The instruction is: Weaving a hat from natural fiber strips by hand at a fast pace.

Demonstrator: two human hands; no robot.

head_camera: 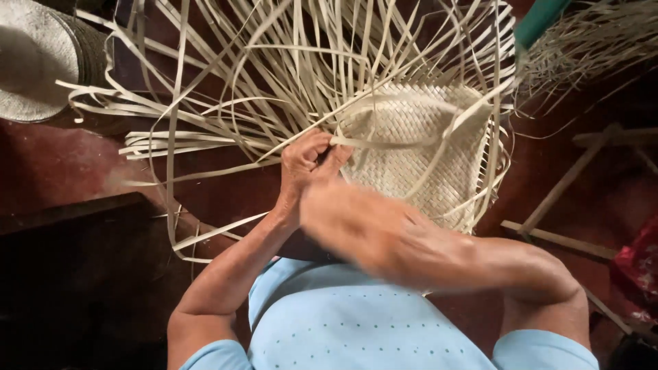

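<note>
The left hand (306, 159) is pinched tight on a pale strip (384, 140) right at the edge of the half-woven mat (418, 147), which sits in front of the person over the dark red floor (55, 164). The right hand (346, 219) is too blurred to tell its grip. Loose strips (226, 89) fan out everywhere, and a woven hat (34, 62) lies off to the left.

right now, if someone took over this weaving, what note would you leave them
Left hand: pinching pale strips at the near-left edge of the woven mat.
Right hand: motion-blurred just below the left, grip unclear.
Mat: the plaited panel lies ahead of the hands, with loose strips fanning out left and above.
Done: a tight checkered panel.
Left: many long strips are unwoven.
Nearby: a round woven piece at far left.
</note>
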